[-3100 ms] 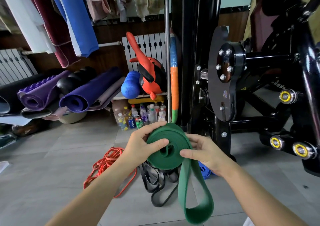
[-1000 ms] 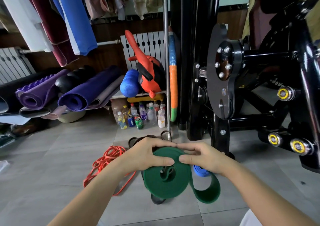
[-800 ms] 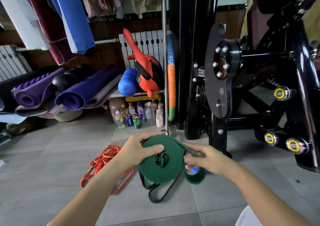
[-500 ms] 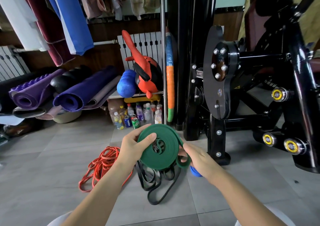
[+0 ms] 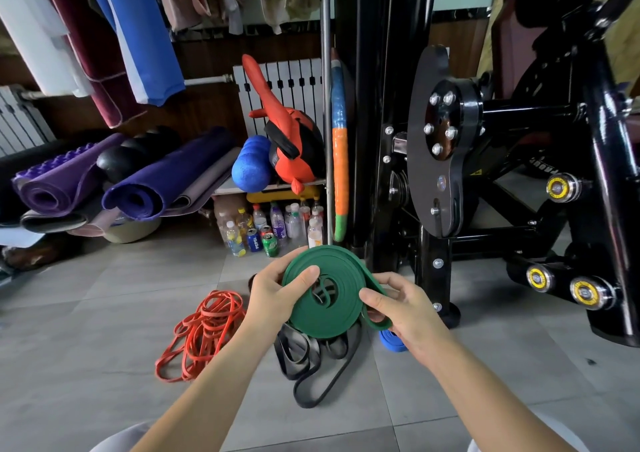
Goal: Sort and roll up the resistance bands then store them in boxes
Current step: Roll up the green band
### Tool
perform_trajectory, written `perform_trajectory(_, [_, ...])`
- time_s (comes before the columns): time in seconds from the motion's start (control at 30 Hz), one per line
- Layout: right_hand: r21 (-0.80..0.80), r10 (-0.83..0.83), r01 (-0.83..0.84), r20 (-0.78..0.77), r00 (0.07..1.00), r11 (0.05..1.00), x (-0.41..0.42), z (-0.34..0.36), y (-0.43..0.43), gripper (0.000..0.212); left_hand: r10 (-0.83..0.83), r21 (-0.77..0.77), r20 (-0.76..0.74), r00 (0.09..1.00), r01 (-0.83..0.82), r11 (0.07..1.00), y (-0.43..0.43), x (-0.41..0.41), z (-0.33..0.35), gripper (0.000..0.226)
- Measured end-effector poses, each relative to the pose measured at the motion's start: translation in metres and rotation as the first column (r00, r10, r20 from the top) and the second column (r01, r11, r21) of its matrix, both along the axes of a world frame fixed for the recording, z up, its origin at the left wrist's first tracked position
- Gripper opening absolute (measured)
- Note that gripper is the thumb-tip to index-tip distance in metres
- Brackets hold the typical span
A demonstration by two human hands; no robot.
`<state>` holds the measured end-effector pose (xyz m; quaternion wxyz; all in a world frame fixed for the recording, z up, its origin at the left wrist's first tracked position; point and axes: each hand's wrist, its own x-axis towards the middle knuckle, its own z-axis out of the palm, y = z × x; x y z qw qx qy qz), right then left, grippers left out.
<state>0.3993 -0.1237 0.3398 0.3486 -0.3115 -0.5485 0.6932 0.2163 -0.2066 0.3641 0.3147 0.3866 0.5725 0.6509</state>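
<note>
Against the frame of three seconds ago, the long loop that hung from the green band [image 5: 313, 318] is no longer seen. Nearly all of it is now wound into a flat coil, and only a short loop is left at the lower right, under the right hand [image 5: 407, 311]. Half a second ago that hand was kept lower and behind the coil. Its thumb is now laid across the coil's face, and the tail is pinched beneath the fingers. The left hand [image 5: 272, 299] is kept as before, its grip closed round the coil's left rim with the thumb pressed near the centre hole. The coil is thus held by both grips in the air, above the floor [image 5: 104, 313].

Directly beneath it, a heap of black bands [image 5: 304, 353] is partly hidden by the coil and the hands. A tangle of orange bands [image 5: 204, 330] is spread on the tiles to the left. A rolled blue band [image 5: 391, 342] is glimpsed under the right wrist. Further back, bottles and cans [image 5: 270, 230] are lined up beside rolled purple mats [image 5: 156, 181]. A black gym machine [image 5: 450, 174] is stood close on the right.
</note>
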Motion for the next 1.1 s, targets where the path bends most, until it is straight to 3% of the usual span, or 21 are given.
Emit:
perform_trajectory(0.27, [0.095,-0.112,0.105,0.077,0.991,0.990,-0.001,-0.006,0.001,0.022,0.103,0.002,0.067,0.992,-0.103,0.995,0.011,0.012,-0.012,0.024])
perform_trajectory(0.37, [0.243,-0.087,0.023,0.255,0.963,0.970,0.003,-0.006,0.006,0.014,0.156,-0.002,0.084,0.984,-0.157,0.988,0.022,0.020,-0.019,0.025])
perform_trajectory(0.53, [0.355,-0.155,-0.093,0.610,0.777,0.930,0.011,-0.004,0.034,0.034,0.199,-0.048,0.162,0.967,-0.194,0.980,0.059,0.044,-0.043,0.031])
perform_trajectory(0.63, [0.406,-0.263,-0.091,0.731,0.629,0.909,0.012,-0.008,0.061,0.031,0.221,-0.097,0.240,0.945,-0.204,0.974,0.088,0.059,-0.066,0.036])
perform_trajectory(0.77, [0.313,-0.223,-0.046,0.765,0.605,0.949,0.012,-0.027,0.103,0.042,0.238,-0.162,0.290,0.927,-0.198,0.967,0.127,0.068,-0.106,0.035])
perform_trajectory(0.9, [0.232,-0.172,-0.061,0.850,0.498,0.971,0.012,-0.076,0.135,0.070,0.219,-0.247,0.330,0.918,-0.140,0.959,0.159,0.072,-0.158,0.027])
perform_trajectory(1.0, [0.134,-0.083,-0.057,0.840,0.536,0.989,0.016,-0.125,0.146,0.078,0.243,-0.347,0.349,0.905,-0.116,0.931,0.173,0.076,-0.203,0.023])
perform_trajectory(1.1, [0.114,-0.035,-0.124,0.859,0.510,0.986,0.016,-0.177,0.150,0.095,0.267,-0.451,0.378,0.886,-0.076,0.890,0.181,0.083,-0.250,0.021])
